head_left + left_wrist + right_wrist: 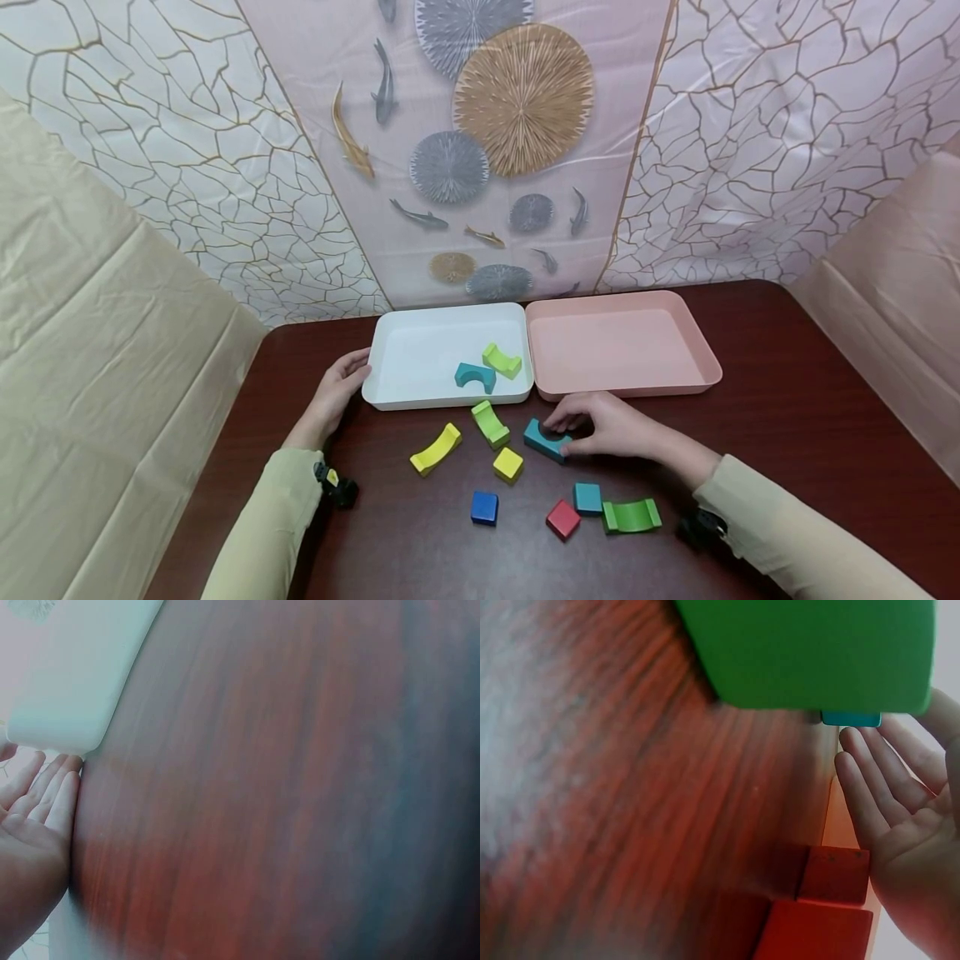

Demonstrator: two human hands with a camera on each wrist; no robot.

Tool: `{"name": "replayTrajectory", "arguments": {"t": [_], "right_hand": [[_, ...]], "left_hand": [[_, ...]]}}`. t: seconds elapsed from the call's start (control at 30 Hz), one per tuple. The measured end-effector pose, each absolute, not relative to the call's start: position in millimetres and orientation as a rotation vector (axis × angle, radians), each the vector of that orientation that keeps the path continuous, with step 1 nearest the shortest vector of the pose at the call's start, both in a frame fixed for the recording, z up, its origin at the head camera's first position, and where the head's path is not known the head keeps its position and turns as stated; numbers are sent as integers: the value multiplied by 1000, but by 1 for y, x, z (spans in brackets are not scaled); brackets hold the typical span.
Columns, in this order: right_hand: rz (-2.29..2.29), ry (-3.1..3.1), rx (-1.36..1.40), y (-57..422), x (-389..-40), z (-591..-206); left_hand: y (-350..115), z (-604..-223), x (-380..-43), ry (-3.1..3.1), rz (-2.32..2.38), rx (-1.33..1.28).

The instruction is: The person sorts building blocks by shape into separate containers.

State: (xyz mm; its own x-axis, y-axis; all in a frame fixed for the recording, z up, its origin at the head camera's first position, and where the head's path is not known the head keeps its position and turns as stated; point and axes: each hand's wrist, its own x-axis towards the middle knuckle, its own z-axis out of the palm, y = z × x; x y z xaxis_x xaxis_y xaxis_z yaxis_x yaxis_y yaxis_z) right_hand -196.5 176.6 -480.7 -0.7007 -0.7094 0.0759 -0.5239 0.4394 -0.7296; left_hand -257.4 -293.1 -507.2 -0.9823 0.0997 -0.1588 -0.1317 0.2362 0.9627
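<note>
At the left end of the white tray (420, 337), my left hand (337, 392) touches the tray's edge; its fingers look straight in the left wrist view. My right hand (611, 427) pinches a teal arch block (542, 443) on the table, thumb at its near right end and fingertips by its curved notch. In the right wrist view, a green block hides most of that teal piece. A lime curved block (491, 423) and a yellow cube (508, 465) lie left of this hand. Inside the white tray are another teal arch (476, 377) and another lime curved block (501, 360).
A pink tray (615, 346) adjoins the white one. Nearer on the dark table (405, 542) lie a yellow curved block (437, 450), a blue cube (484, 508), a red cube (563, 520), a teal cube (587, 499) and a green curved block (632, 517).
</note>
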Motion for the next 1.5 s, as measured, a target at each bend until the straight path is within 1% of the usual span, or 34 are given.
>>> {"name": "replayTrajectory", "arguments": {"t": [0.3,0.67,1.0,1.5], "right_hand": [[-1005,2411,-1189,181,-198,-478],[-850,2458,-1214,182,-198,-478],[-916,2470,-1248,182,-198,-479],[-919,2498,-1192,179,-200,-480]], "left_hand": [[-292,-508,-258,2310,1836,-52],[-292,-507,-256,2316,1831,-33],[-292,-506,-257,2319,1832,-43],[-292,-504,-257,2309,1832,-62]]}}
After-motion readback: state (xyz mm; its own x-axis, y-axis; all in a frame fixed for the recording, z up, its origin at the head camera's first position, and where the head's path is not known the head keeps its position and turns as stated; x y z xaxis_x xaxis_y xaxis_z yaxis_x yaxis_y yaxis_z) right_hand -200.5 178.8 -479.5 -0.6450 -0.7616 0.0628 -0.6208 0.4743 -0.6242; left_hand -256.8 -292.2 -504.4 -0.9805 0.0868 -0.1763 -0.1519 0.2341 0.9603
